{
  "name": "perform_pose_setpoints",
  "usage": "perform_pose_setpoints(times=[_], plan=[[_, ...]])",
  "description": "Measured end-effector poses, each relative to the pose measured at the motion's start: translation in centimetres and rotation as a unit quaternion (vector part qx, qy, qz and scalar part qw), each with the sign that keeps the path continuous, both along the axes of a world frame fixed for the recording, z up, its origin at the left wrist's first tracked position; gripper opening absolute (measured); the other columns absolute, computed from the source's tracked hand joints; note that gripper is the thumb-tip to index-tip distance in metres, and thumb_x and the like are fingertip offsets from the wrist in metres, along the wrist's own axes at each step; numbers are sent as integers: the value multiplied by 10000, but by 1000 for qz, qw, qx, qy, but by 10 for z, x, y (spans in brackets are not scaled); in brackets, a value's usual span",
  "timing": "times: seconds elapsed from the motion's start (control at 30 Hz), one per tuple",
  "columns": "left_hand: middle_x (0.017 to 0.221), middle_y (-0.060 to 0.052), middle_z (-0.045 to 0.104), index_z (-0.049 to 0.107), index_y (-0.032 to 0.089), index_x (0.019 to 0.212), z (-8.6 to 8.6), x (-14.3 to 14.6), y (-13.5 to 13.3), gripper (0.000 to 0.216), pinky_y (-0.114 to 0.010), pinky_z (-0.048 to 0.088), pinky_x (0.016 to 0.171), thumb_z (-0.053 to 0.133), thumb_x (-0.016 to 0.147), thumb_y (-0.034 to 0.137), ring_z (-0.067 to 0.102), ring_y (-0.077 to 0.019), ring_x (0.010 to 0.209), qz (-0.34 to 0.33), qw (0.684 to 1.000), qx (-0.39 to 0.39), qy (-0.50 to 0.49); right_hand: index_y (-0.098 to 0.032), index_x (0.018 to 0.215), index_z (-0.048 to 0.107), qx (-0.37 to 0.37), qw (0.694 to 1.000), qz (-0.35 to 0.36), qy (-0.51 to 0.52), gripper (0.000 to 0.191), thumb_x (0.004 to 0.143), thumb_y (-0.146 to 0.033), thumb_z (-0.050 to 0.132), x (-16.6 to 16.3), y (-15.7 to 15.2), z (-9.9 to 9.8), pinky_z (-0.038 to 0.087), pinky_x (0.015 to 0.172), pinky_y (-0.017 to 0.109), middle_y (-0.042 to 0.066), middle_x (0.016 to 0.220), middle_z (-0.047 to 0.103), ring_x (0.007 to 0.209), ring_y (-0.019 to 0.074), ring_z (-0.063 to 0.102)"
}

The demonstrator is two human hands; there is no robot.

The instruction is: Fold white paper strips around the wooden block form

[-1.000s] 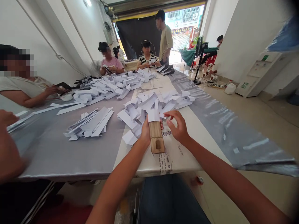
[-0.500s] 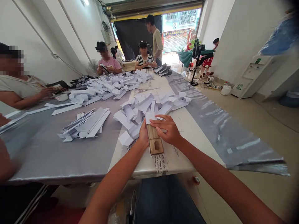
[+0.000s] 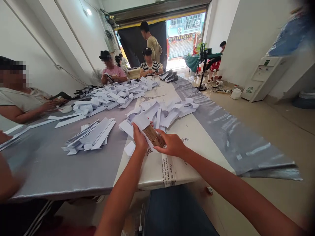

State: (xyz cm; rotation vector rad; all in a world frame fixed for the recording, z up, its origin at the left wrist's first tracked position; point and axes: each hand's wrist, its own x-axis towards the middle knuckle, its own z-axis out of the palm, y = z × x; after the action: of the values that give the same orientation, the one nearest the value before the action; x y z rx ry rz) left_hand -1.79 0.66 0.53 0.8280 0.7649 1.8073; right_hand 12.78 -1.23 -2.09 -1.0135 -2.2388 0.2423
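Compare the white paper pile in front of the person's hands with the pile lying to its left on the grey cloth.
The front pile is tumbled, its folded pieces crumpled; the left pile lies flat in long, overlapping strips. The front pile rests on the white printed sheet, the left one on the grey cloth. Both are white paper.

We see a matt brown wooden block [image 3: 154, 135], matt white paper strips [image 3: 161, 111], glossy grey satin-like cloth [image 3: 61, 164], and a smooth white printed table cover [image 3: 182, 164].
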Motion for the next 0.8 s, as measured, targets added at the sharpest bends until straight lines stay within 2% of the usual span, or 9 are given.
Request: perform_pose_setpoints(times=[0.13, 0.2, 0.33, 0.4, 0.47, 0.57, 0.67, 0.73, 0.8], plan=[[757, -67, 685, 645, 153, 947, 4, -3, 3, 625, -282, 514, 642, 326, 830, 678, 652, -163, 651, -5, 1000, -29, -5, -196, 1336, 428, -39, 995, -1, 90, 709, 721, -488, 627, -4, 1, -1, 349, 540, 223, -25, 629, 613, 502, 108, 470], [742, -72, 685, 640, 143, 963, 13, -9, 10, 633, -282, 513, 629, 318, 836, 673, 650, -166, 636, 22, 999, -31, 2, -187, 1313, 470, -40, 993, 5, 112, 679, 703, -431, 642, -3, 1, 0, 357, 536, 224, -32, 610, 593, 493, 101, 447], [720, -69, 676, 639, 138, 966, 45, -37, 33, 654, -288, 522, 677, 247, 868, 652, 645, -156, 621, 98, 995, 4, -27, -179, 1289, 518, -35, 987, 29, 155, 665, 662, -351, 659, 1, 0, -3, 360, 516, 218, -44, 590, 531, 501, 92, 414], [773, -70, 679, 624, 147, 1008, 61, -55, 45, 659, -304, 528, 719, 210, 881, 643, 654, -158, 668, 143, 987, 53, -48, -185, 1269, 534, -48, 977, 34, 204, 629, 672, -342, 650, 3, 1, -5, 358, 501, 213, -52, 590, 499, 499, 84, 386], [791, -63, 676, 606, 158, 1048, 72, -71, 55, 663, -303, 528, 756, 169, 892, 633, 659, -151, 690, 160, 982, 81, -65, -181, 1235, 550, -65, 959, 19, 276, 564, 702, -349, 624, 5, 4, -6, 362, 485, 210, -53, 594, 479, 498, 83, 373], [765, -55, 667, 594, 164, 1052, 75, -81, 68, 662, -299, 525, 789, 130, 904, 613, 667, -148, 723, 141, 983, 84, -79, -157, 1174, 560, -74, 913, -37, 399, 489, 736, -373, 590, 9, 14, -5, 403, 503, 221, -28, 644, 530, 542, 103, 445], [745, -51, 659, 588, 160, 1035, 70, -70, 90, 646, -272, 525, 760, 94, 927, 562, 665, -136, 719, 137, 988, 38, -56, -140, 1128, 548, -83, 872, -84, 476, 459, 746, -393, 578, 13, 25, -5, 430, 533, 239, -10, 668, 570, 583, 124, 502], [771, -58, 658, 568, 155, 1045, 68, -57, 111, 637, -257, 519, 743, 40, 947, 497, 659, -128, 735, 155, 988, -16, -7, -139, 1111, 538, -96, 858, -99, 495, 449, 755, -411, 565, 15, 30, -5, 411, 510, 235, -28, 622, 544, 543, 117, 480], [868, -85, 655, 530, 144, 1089, 70, -45, 132, 630, -253, 503, 771, -11, 956, 438, 649, -130, 832, 161, 981, -54, 95, -140, 1095, 536, -106, 854, -106, 497, 438, 766, -429, 551, 16, 32, -6, 379, 482, 226, -51, 568, 499, 500, 106, 441]])
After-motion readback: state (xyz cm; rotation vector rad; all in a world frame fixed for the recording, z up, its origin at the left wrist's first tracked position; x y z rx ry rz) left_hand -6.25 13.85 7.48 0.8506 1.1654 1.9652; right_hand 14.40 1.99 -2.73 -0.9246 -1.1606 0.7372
